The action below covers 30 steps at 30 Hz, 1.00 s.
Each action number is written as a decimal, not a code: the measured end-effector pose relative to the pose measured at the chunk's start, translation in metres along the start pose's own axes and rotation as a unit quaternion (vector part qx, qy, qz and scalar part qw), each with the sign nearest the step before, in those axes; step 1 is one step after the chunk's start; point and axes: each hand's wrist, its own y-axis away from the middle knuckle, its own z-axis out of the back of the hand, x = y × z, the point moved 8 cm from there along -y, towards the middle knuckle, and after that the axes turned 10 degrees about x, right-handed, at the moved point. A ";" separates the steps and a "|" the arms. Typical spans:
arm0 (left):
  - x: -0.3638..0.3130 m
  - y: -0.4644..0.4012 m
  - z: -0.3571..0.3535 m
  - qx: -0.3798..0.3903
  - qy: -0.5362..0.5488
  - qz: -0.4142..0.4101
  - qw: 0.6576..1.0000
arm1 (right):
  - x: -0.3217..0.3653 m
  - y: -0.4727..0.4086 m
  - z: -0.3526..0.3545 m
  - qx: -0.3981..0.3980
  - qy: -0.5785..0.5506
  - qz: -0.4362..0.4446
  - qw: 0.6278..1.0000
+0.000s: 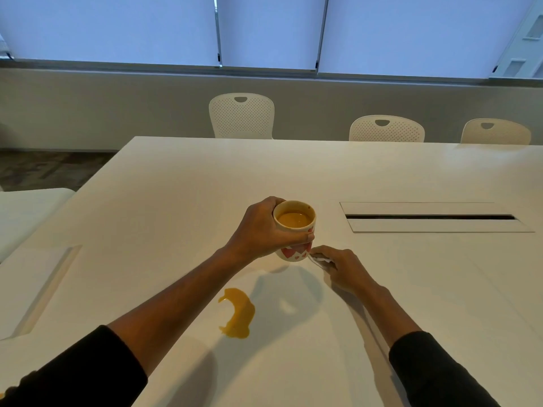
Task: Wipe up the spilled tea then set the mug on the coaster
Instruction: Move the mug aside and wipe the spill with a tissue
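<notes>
Head view, left hand [261,227] gripping mug [294,230]

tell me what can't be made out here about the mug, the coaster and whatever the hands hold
- Head view: the white thing pinched by the right hand is mostly hidden by its fingers; cloth, tissue or coaster, cannot tell.
- Mug: the left hand covers its left side, so any handle is hidden.
- Whether the mug's base touches the table is unclear.
- No clear coaster shows.
</notes>
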 end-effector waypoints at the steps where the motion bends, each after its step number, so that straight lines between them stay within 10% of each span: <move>1: 0.001 -0.001 -0.001 -0.001 0.000 0.000 1.000 | 0.001 0.003 -0.003 0.012 0.005 0.011 1.000; 17: 0.013 -0.012 -0.032 0.004 0.026 0.011 1.000 | 0.044 0.105 -0.028 0.123 -0.085 0.074 0.986; 23: 0.028 -0.013 -0.053 0.008 0.044 0.029 0.999 | 0.068 0.163 -0.028 0.277 -0.321 0.085 0.902; 30: 0.036 -0.018 -0.081 0.021 0.071 0.041 0.996 | 0.029 0.197 -0.004 0.135 -0.392 0.002 0.910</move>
